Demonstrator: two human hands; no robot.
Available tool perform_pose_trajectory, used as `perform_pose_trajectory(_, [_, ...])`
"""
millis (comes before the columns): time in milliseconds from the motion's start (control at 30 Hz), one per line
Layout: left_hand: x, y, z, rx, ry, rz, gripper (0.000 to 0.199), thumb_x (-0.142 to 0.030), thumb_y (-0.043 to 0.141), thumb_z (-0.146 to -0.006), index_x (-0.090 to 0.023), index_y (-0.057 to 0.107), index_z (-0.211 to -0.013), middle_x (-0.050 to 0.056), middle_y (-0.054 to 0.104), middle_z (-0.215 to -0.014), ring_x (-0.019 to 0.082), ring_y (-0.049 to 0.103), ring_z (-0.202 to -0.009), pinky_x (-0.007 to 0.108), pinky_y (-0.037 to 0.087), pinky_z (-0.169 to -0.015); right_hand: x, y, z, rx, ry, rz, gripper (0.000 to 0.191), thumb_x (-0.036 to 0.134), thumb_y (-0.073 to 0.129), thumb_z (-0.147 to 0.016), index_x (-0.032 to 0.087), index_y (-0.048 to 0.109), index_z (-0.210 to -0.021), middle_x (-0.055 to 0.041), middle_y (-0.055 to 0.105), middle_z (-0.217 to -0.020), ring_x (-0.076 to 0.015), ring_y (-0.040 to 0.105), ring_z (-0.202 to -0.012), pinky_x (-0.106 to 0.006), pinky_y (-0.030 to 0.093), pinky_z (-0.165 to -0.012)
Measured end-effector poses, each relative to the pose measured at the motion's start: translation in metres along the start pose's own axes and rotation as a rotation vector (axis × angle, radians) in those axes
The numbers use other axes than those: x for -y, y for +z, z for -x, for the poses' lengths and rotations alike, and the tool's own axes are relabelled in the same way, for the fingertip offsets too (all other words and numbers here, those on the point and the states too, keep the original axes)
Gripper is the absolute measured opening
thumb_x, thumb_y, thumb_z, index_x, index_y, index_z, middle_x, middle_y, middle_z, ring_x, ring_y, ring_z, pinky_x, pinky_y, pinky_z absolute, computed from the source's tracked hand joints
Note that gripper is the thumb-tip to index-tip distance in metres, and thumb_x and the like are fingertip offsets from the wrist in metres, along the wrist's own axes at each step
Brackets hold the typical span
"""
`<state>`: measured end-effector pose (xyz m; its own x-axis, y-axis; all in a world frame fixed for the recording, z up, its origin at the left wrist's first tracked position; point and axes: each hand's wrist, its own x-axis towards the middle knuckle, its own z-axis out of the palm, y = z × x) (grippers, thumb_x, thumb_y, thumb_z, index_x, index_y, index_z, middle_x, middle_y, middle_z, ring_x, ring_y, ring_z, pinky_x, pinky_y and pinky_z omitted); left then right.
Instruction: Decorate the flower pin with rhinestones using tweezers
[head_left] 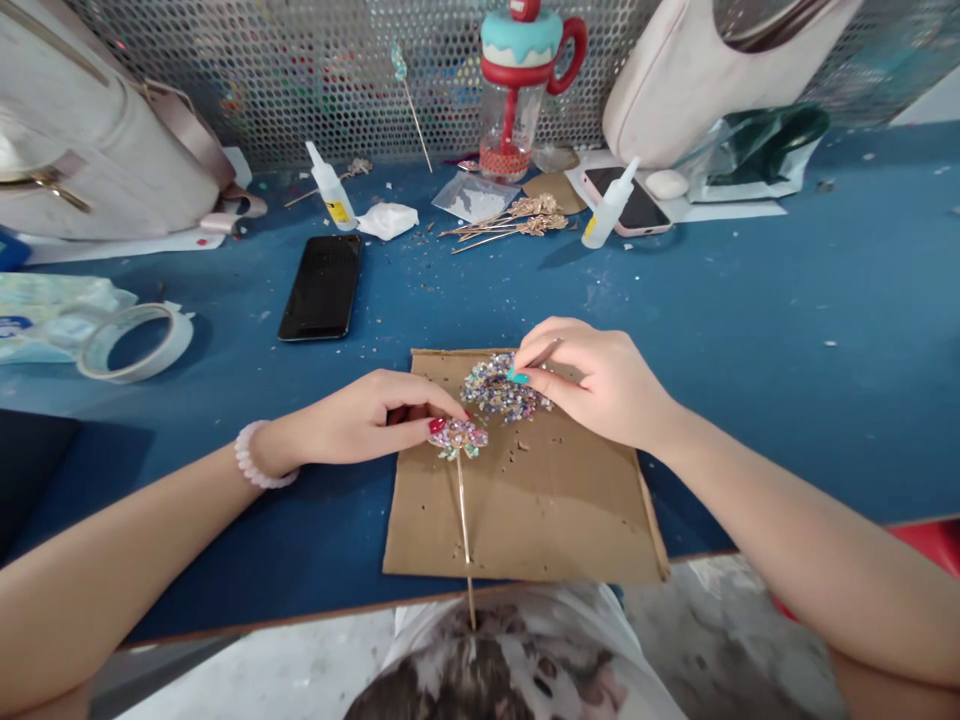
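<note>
My left hand pinches the flower-shaped head of a hairpin between thumb and fingers. Small pink and pale stones cover that head, and its long gold stem points toward me past the board's near edge. Loose multicoloured rhinestones lie in a heap on a piece of cardboard. Over the right side of the heap, my right hand is closed on slim tweezers. Most of the tweezers, including their tips, is hidden by the fingers.
Behind the cardboard are a black phone, glue bottles, several gold hairpins and a red-handled cup. A tape roll lies left. Bags stand against the perforated metal panel.
</note>
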<state>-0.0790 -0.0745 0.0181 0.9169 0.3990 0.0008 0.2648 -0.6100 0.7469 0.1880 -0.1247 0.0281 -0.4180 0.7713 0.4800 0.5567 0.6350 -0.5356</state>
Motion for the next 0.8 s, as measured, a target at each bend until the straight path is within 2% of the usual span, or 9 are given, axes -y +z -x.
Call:
perform_pose_trajectory(133, [0.0, 0.0, 0.0, 0.002, 0.013, 0.011, 0.024, -0.021, 0.05, -0.095, -0.023, 0.063, -0.115, 0.001, 0.071, -0.104, 0.011, 0.066, -0.091, 0.019, 0.049, -0.077, -0.003, -0.017, 0.001, -0.004, 0.072, 0.001, 0.009, 0.02, 0.056, -0.09, 0.018, 0.064, -0.087, -0.0042, 0.067, -0.088, -0.0145, 0.063, -0.081, -0.028, 0.049, -0.071])
perform_pose_trajectory(267, [0.0, 0.0, 0.0, -0.002, 0.01, 0.014, 0.024, -0.02, 0.051, -0.095, -0.024, 0.062, -0.116, 0.0, 0.07, -0.105, 0.01, 0.066, -0.092, 0.019, 0.048, -0.079, -0.004, -0.039, -0.001, 0.142, 0.057, 0.131, 0.012, 0.025, 0.054, -0.091, 0.02, 0.063, -0.083, -0.0032, 0.067, -0.084, -0.0152, 0.063, -0.078, -0.029, 0.047, -0.069])
perform_pose_trajectory(367, [-0.001, -0.001, 0.0, 0.012, -0.006, 0.002, 0.025, -0.02, 0.05, -0.095, -0.024, 0.062, -0.117, -0.001, 0.07, -0.106, 0.009, 0.065, -0.092, 0.018, 0.048, -0.08, -0.004, -0.046, -0.002, 0.186, 0.03, 0.192, 0.018, 0.024, 0.052, -0.091, 0.02, 0.062, -0.077, -0.0034, 0.065, -0.078, -0.0146, 0.06, -0.072, -0.028, 0.045, -0.065])
perform_pose_trajectory(600, [-0.002, -0.001, 0.0, -0.003, 0.007, -0.029, 0.025, -0.018, 0.05, -0.094, -0.023, 0.062, -0.115, -0.001, 0.07, -0.105, 0.009, 0.065, -0.092, 0.018, 0.048, -0.081, -0.006, -0.038, -0.001, 0.229, -0.014, 0.202, 0.02, 0.023, 0.051, -0.094, 0.017, 0.063, -0.079, -0.0054, 0.065, -0.077, -0.0159, 0.061, -0.077, -0.03, 0.046, -0.069])
perform_pose_trajectory(800, [-0.001, -0.001, 0.0, -0.002, -0.01, -0.059, 0.026, -0.02, 0.048, -0.094, -0.024, 0.063, -0.115, 0.001, 0.071, -0.102, 0.011, 0.066, -0.087, 0.019, 0.049, -0.076, -0.006, -0.022, -0.001, 0.156, -0.09, 0.109, 0.017, 0.022, 0.053, -0.094, 0.015, 0.063, -0.082, -0.0051, 0.067, -0.081, -0.0153, 0.061, -0.079, -0.028, 0.047, -0.072])
